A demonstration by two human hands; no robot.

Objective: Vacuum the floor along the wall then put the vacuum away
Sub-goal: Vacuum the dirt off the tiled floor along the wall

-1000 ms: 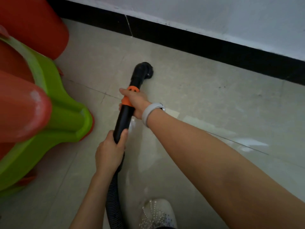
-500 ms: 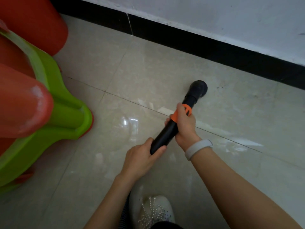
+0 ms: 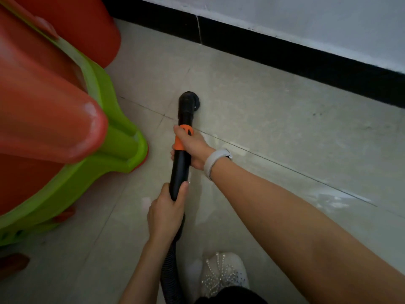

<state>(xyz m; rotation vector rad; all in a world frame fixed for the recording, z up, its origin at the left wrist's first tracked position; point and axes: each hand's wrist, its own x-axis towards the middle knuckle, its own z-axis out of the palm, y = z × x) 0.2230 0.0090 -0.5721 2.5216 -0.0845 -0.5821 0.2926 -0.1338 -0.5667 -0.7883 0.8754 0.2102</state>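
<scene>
While both hands clamp the black vacuum wand (image 3: 180, 170), its round nozzle (image 3: 190, 102) sits down on the pale tile floor (image 3: 274, 132), well short of the black baseboard (image 3: 285, 53). The right hand (image 3: 191, 148) wraps the orange collar (image 3: 183, 137), a grey wristband (image 3: 214, 162) behind it. The left hand (image 3: 165, 212) grips lower, where the ribbed hose (image 3: 172, 268) starts. A red-and-green plastic slide (image 3: 105, 119) stands just left; a white beaded shoe (image 3: 223, 275) below.

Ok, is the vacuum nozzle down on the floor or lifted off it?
Down, as far as the view shows: the nozzle meets the floor tile with no visible gap. Right hand and left hand grip the wand.
</scene>
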